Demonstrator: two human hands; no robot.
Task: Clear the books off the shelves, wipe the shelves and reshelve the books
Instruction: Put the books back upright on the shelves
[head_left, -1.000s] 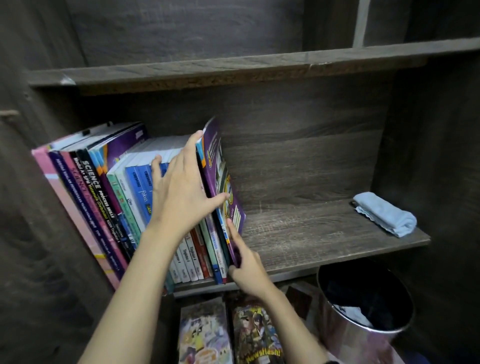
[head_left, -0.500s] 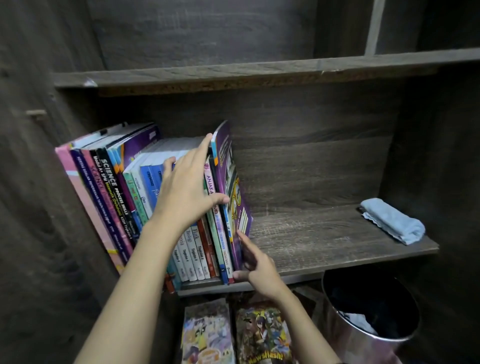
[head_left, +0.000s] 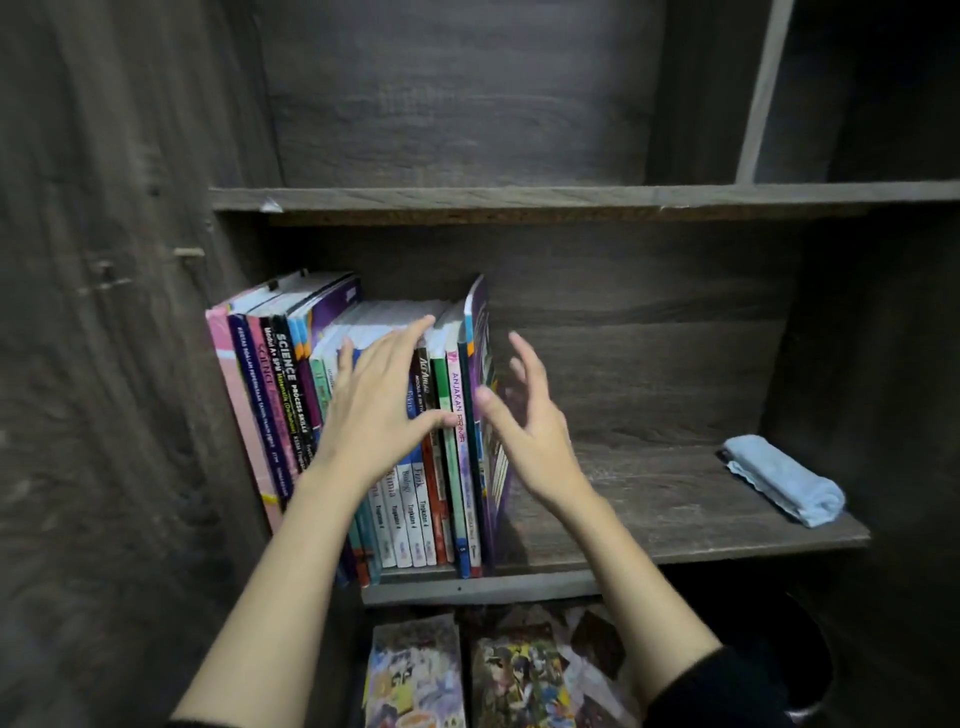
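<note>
Since the earlier frame the right hand has risen from the shelf's front edge to mid-height beside the purple book. Its fingers are spread and slightly curved, holding nothing; contact with the cover cannot be confirmed. The left hand lies flat, fingers straight, against the spines of the books. The row stands at the left end of the shelf, spines outward: pink, navy, black, blue, green, red. A folded light-blue cloth lies at the right end.

lt blue cloth, purple book, pink book
</note>
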